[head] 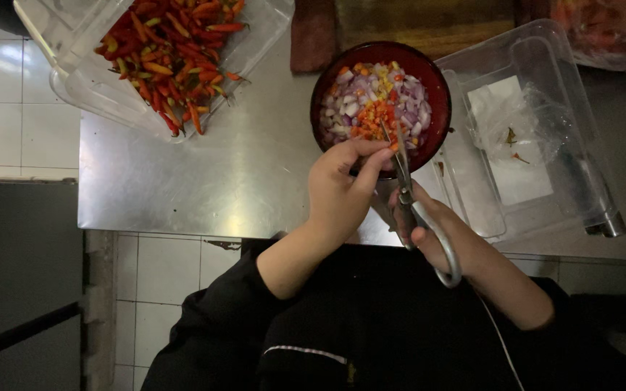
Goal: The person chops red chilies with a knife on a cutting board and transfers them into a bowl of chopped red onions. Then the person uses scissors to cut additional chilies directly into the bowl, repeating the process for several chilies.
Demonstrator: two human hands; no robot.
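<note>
A dark red bowl [437,81] on the steel counter holds chopped purple onion and small orange chilli pieces. My right hand [429,228] grips metal scissors [406,190] whose blades point up over the bowl. My left hand [342,187] pinches something small at the bowl's near rim, right against the scissor blades; the pinched piece is mostly hidden by my fingers.
A clear plastic bag of red and orange chillies [172,54] lies at the back left of the steel counter [182,174]. A clear plastic container [537,130] with a white paper and scraps sits right of the bowl. A wooden board [414,25] lies behind it. Tiled floor shows below.
</note>
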